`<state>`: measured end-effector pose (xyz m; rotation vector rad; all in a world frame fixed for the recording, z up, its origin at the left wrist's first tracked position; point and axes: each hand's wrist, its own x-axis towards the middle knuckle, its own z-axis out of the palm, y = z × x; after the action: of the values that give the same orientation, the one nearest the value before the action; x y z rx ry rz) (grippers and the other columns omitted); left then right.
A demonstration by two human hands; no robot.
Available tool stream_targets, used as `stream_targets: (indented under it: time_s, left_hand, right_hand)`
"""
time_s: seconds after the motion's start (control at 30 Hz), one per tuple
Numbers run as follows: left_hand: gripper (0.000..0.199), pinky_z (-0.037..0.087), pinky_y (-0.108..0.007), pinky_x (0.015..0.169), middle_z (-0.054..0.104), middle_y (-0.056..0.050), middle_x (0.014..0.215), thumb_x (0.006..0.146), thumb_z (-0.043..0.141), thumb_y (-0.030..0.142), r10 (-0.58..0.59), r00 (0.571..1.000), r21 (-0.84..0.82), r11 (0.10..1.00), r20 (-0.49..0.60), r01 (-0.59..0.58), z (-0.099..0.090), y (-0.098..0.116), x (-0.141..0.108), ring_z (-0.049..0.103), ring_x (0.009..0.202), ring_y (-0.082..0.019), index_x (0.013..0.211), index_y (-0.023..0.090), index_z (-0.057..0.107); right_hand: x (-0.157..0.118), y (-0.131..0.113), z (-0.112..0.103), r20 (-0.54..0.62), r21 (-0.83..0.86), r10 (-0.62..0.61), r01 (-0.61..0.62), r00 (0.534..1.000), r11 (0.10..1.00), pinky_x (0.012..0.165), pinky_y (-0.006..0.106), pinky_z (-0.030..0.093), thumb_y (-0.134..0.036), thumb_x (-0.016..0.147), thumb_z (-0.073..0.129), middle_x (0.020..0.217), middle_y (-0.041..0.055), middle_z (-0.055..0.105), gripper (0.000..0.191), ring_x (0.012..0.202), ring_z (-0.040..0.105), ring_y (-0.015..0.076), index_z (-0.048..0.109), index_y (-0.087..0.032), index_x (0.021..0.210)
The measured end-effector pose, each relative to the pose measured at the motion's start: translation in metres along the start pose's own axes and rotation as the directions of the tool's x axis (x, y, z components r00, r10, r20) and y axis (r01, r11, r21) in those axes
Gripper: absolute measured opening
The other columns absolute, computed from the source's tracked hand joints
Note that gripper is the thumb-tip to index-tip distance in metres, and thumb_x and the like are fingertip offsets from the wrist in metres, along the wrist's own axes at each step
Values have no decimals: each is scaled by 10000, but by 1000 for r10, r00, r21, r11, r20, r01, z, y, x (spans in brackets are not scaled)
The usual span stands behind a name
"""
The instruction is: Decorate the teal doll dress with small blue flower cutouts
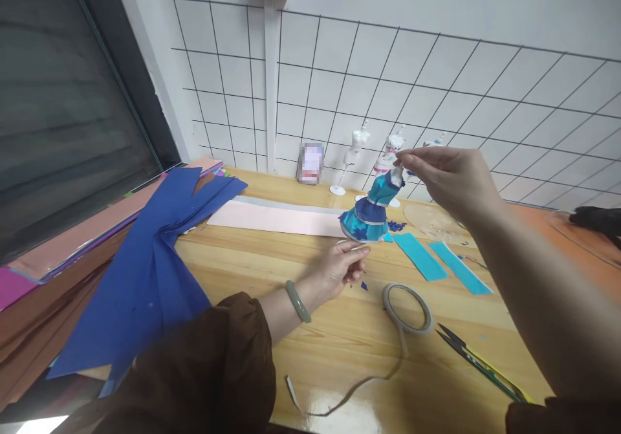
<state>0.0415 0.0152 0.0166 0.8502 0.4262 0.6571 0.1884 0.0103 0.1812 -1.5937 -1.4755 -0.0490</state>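
A miniature dress form [383,191] wears a tiered turquoise and dark blue dress with pale trim, and it leans to the right above the table. Up at its neck, my right hand [453,175] pinches it between thumb and fingertips. My left hand [342,269], with a green bangle at the wrist, is closed under the skirt around the form's white base, which shows only at its edge. Below the hands lies a roll of double-sided tape [427,314] with a long loose tail. Thread snips [478,363] with yellow-green handles rest to its right.
Blue paper sheets [160,240] lie over a stack of coloured paper at left. A pale pink strip [276,217] runs across the table; turquoise strips [420,256] lie right. White dress forms [358,140] and a phone [310,162] stand before the gridded wall.
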Motion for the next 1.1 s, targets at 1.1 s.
stream_targets:
  time_s: [1.1]
  left_hand:
    - [328, 165, -178, 386, 425, 62, 515, 664, 693, 356, 119, 993, -72, 990, -3, -119, -17, 15, 12, 347, 403, -19, 627, 154, 438]
  right_hand:
    - [-53, -7, 3, -418, 113, -139, 204, 898, 972, 659, 271, 449, -312, 831, 565, 797, 51, 606, 220, 715, 562, 102, 631, -129, 934]
